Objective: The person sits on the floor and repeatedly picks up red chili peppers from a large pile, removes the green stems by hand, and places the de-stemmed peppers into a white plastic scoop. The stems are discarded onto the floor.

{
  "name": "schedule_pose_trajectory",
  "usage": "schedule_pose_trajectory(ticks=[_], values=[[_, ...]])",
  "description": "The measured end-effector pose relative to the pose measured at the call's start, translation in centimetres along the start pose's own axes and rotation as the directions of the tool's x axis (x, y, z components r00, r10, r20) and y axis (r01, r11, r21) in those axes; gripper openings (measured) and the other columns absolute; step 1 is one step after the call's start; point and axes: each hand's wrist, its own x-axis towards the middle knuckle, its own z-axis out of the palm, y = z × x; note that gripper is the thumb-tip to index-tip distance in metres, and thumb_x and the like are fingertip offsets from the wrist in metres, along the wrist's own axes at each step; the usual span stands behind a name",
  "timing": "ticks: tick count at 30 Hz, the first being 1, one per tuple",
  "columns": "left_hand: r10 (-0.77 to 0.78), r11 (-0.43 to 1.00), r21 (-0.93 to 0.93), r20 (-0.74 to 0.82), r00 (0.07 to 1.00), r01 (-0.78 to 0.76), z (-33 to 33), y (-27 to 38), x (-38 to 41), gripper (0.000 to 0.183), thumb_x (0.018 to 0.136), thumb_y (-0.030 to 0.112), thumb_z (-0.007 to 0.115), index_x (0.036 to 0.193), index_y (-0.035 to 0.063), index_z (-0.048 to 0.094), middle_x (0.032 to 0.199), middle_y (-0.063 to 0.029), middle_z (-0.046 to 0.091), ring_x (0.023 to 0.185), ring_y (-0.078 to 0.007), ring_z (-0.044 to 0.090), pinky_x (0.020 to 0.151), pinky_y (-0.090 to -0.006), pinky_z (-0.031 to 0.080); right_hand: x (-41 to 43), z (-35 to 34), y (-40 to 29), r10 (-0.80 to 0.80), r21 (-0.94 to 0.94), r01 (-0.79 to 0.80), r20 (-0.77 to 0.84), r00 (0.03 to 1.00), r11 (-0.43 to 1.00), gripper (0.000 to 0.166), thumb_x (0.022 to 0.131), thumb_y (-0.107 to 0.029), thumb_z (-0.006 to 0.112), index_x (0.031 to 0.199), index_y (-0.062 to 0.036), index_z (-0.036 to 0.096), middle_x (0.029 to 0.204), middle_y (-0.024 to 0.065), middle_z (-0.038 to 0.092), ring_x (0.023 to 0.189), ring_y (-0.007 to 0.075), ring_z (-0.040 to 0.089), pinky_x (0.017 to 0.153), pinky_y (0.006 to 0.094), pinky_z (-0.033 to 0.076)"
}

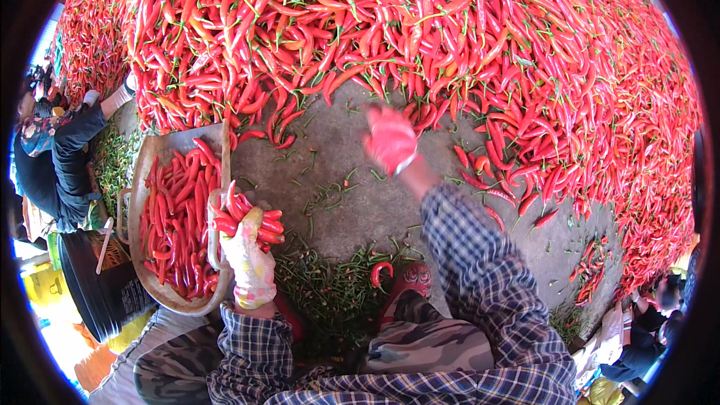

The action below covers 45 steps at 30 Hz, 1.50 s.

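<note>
My left hand (250, 259), in a whitish patterned glove, grips a bunch of red chili peppers (270, 228) beside the right rim of a metal scoop-shaped pan (138, 180). Inside that pan lie many destemmed-looking red chilies (183, 208). My right hand (391, 138), in a red glove, is blurred over the grey concrete floor, just short of the large heap of red chilies with green stems (405, 28). Whether its fingers hold anything cannot be made out. Loose green stems (326, 287) lie around my feet, with one curved chili (382, 274) on them.
A black bucket (93, 281) stands left of the pan. One person (62, 152) sits at the far left by the heap; another (647, 337) is partly visible at lower right. Scattered chilies (590, 270) lie on the floor at right. My shoe (413, 281) is between my hands.
</note>
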Motion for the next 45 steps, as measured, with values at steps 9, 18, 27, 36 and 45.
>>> schedule_pose_trajectory(ticks=[9, 18, 27, 36, 45], values=[[-0.105, 0.986, -0.129, -0.006, 0.994, 0.103, 0.6, -0.9, 0.2, 0.045, 0.091, 0.013, 0.06, 0.132, 0.0019, 0.046, 0.098, -0.0125, 0.067, 0.077, -0.0219, 0.068, 0.059, -0.0312, 0.053, -10.0, 4.8, -8.1, -0.406, 0.081, 0.398, 0.137, 0.904, 0.914, 0.017, 0.067, -0.015, 0.06, 0.078, -0.0028, 0.064, 0.079, 0.0183, 0.061, 0.079, 0.0374, 0.062, 0.066, 0.0469, 0.051], [-0.513, 0.699, -0.461, 0.208, 0.833, 0.546, -0.3, -2.9, 0.6, 0.023, 0.092, 0.019, 0.064, 0.111, 0.0089, 0.059, 0.097, -0.0132, 0.069, 0.078, -0.0223, 0.066, 0.061, -0.032, 0.049, -5.5, -1.0, 0.9, -0.258, -0.252, 0.234, -0.067, 0.964, 0.939, 0.017, 0.075, -0.016, 0.06, 0.088, -0.0064, 0.065, 0.079, 0.014, 0.066, 0.072, 0.0362, 0.067, 0.061, 0.0462, 0.054], [-0.546, 0.634, -0.479, 0.279, 0.79, 0.607, -0.1, -3.2, 0.6, 0.028, 0.088, 0.013, 0.065, 0.114, 0.0075, 0.058, 0.098, -0.0088, 0.067, 0.083, -0.0282, 0.067, 0.083, -0.0419, 0.052, -5.2, -4.2, 8.8, 0.038, -0.063, -0.028, 0.169, 0.985, 0.998, 0.034, 0.082, -0.02, 0.068, 0.111, -0.0035, 0.06, 0.117, 0.0203, 0.058, 0.102, 0.0394, 0.061, 0.087, 0.0475, 0.051], [-0.116, 0.872, -0.483, -0.042, 0.992, 0.081, -7.3, 2.1, 4.8, 0.033, 0.084, 0.005, 0.065, 0.115, -0.0005, 0.059, 0.092, -0.0094, 0.067, 0.084, -0.0263, 0.067, 0.078, -0.0372, 0.055, -8.7, -2.8, 11.7, -0.136, -0.1, 0.144, 0.079, 0.988, 0.985, 0.025, 0.08, -0.014, 0.068, 0.104, -0.009, 0.064, 0.114, 0.0208, 0.06, 0.091, 0.0418, 0.063, 0.079, 0.0501, 0.051], [0.412, 0.822, 0.55, -0.394, 0.821, -0.149, -17.1, 4.8, 6.9, 0.041, 0.077, 0.0, 0.068, 0.116, 0.0021, 0.057, 0.096, -0.0094, 0.068, 0.074, -0.0209, 0.066, 0.069, -0.0311, 0.054, -9.4, -3.1, 10.2, -0.136, -0.153, 0.119, -0.104, 0.985, 0.981, 0.034, 0.078, -0.013, 0.07, 0.112, -0.0104, 0.064, 0.125, 0.0178, 0.057, 0.11, 0.0406, 0.055, 0.092, 0.0481, 0.048]])
